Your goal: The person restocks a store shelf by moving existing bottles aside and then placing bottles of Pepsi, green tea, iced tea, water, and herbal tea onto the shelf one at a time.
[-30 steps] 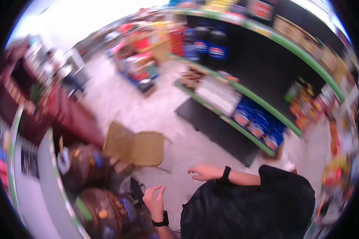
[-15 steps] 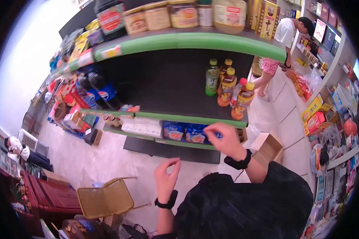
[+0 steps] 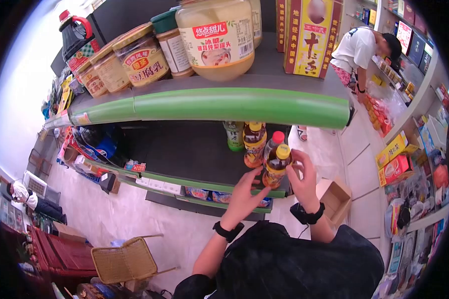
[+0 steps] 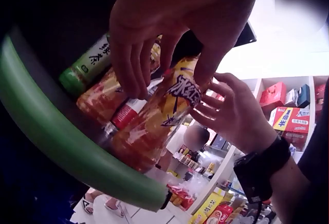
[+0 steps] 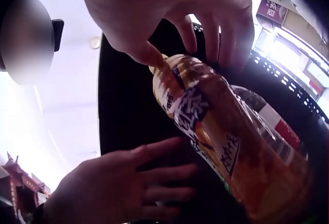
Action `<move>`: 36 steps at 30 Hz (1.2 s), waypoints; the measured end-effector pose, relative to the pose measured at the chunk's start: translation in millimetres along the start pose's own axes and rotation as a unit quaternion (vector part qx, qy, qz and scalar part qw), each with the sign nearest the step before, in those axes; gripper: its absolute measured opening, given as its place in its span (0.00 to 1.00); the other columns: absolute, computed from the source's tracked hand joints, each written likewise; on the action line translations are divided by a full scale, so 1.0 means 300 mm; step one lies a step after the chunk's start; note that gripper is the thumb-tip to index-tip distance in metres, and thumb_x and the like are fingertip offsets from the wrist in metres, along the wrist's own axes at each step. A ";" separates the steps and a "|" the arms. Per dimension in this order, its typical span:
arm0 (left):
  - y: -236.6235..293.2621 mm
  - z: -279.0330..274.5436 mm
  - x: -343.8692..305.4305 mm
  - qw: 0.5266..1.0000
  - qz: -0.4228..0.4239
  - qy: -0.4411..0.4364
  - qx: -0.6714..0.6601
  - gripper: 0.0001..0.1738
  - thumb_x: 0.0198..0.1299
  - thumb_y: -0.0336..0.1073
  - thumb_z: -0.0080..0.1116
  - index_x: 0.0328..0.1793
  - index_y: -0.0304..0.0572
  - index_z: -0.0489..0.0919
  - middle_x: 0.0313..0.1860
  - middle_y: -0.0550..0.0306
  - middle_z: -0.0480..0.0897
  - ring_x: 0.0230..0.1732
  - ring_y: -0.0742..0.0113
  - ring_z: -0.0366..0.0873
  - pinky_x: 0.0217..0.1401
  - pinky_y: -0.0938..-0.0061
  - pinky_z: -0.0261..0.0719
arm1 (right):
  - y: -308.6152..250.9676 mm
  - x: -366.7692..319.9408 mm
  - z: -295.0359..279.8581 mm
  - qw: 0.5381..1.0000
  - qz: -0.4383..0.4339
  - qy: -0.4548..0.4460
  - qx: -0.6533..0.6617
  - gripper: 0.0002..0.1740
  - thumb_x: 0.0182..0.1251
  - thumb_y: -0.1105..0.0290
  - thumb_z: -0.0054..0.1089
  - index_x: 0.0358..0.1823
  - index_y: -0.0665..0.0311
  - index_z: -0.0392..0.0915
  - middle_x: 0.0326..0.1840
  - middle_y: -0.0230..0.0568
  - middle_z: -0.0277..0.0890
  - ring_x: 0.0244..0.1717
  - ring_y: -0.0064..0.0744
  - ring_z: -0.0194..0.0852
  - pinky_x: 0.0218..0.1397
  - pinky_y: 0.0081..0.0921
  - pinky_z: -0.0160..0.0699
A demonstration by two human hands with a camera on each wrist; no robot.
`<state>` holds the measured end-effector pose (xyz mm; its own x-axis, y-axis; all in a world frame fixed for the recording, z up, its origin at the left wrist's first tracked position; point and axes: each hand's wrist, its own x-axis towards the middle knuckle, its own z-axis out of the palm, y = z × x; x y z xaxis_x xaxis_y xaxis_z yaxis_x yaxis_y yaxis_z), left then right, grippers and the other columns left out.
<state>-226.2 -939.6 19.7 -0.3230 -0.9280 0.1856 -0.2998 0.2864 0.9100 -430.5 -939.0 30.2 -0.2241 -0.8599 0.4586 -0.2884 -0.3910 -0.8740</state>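
A yellow-capped iced tea bottle (image 3: pixel 274 173) stands upright at the right front corner of the middle shelf (image 3: pixel 194 154). My left hand (image 3: pixel 243 197) is at its left side, fingers spread and fairly straight. From the right, my right hand (image 3: pixel 305 183) reaches to the bottle's upper part; its thumb (image 5: pixel 146 54) is right at the neck, the other fingers loosely bent beyond it. Just behind are a red-capped bottle (image 3: pixel 277 136), another iced tea bottle (image 3: pixel 255 145) and a green tea bottle (image 3: pixel 234 134).
The green-edged upper shelf (image 3: pixel 214 104) juts out above the bottles, bearing jars (image 3: pixel 217 40) and yellow boxes (image 3: pixel 307 40). Dark cola bottles (image 3: pixel 100 144) lie at the left. An open carton (image 3: pixel 334 197) is on the floor; a person (image 3: pixel 356 50) bends at the right-hand shelving.
The view has swung from the wider shop to this shelf and come closer. Both hands have moved from in front of the shelf to either side of the front iced tea bottle.
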 end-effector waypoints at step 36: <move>-0.046 -0.326 -0.596 0.942 -0.045 0.321 -0.091 0.33 0.54 0.26 0.70 0.70 0.39 0.78 0.58 0.41 0.86 0.61 0.45 0.86 0.62 0.62 0.82 | -0.440 -0.392 0.544 0.956 -0.234 -0.172 -0.041 0.40 0.41 0.70 0.87 0.60 0.66 0.80 0.59 0.50 0.82 0.58 0.49 0.84 0.61 0.37 0.84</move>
<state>-76.5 -800.9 10.3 0.3239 -0.9157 0.2380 -0.1228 0.2087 0.9702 -214.2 -839.9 65.4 0.2629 -0.6591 0.7046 -0.3571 -0.7449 -0.5635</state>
